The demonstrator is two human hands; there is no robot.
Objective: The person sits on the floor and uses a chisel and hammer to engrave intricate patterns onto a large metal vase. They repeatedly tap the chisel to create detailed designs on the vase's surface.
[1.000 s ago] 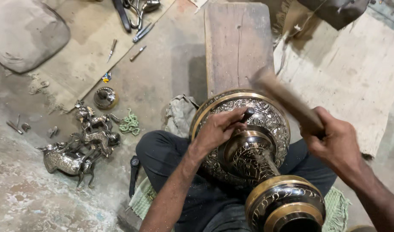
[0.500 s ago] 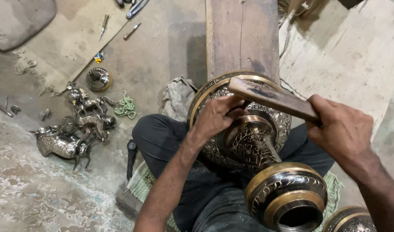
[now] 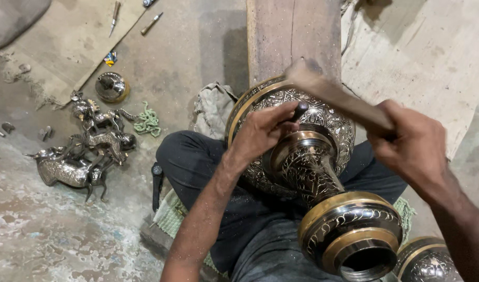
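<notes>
A large engraved brass and black vase (image 3: pixel 312 172) lies across my lap, its mouth toward me and its round body resting against a wooden block (image 3: pixel 294 36). My left hand (image 3: pixel 263 130) pinches a small dark chisel (image 3: pixel 299 110) with its tip on the vase's shoulder. My right hand (image 3: pixel 409 143) grips the wooden handle of a hammer (image 3: pixel 333 94), blurred with motion, raised just above the chisel.
Several metal horse figurines (image 3: pixel 85 151) lie on the floor at left, with a round brass lid (image 3: pixel 111 86) and a green cord (image 3: pixel 147 122) near them. Small tools (image 3: pixel 152 23) lie at the top left. A crumpled cloth (image 3: pixel 213 107) sits beside the vase. Another engraved vessel (image 3: pixel 424 261) shows at bottom right.
The hammer came down onto the chisel half a second ago and has now lifted a little. My left hand stays on the chisel. The view has shifted slightly.
</notes>
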